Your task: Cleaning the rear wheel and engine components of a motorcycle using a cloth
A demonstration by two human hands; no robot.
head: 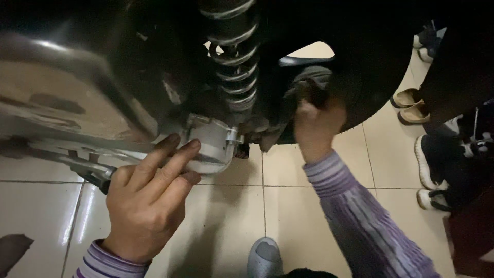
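A: We have our left hand [146, 206] spread wide, fingers [172, 157] laid flat against the silver cover [213, 146] low on the scooter, just under the spring [234, 56]. It grips nothing; the fingers only press on the cover's face and lower edge.

B: And our right hand [316, 121] is up beside the tyre [375, 77], fist curled tight around something dark near the hub. What it grips is hidden in shadow, so we cannot tell what it is.

A: Agreed. The cover sits between our two hands, fixed to the machine, above the tiles [236, 216]. A small bracket [232, 136] sticks out at its right side, close to the spring's foot.

B: How would we judge its handling?

A: It looks like cast metal, so stiff and not fragile, probably light for its bulk. The face is smooth and glossy, likely slippery under bare fingers, more so if oily. We would take it by the rim, thumb below and fingers over the top edge, not by the flat face.

B: A thin metal bar [77, 164] runs out past our left wrist, touching the hand's edge. Our grey shoe [265, 257] is on the tiles below, and several other shoes [411, 105] stand well apart on the right.
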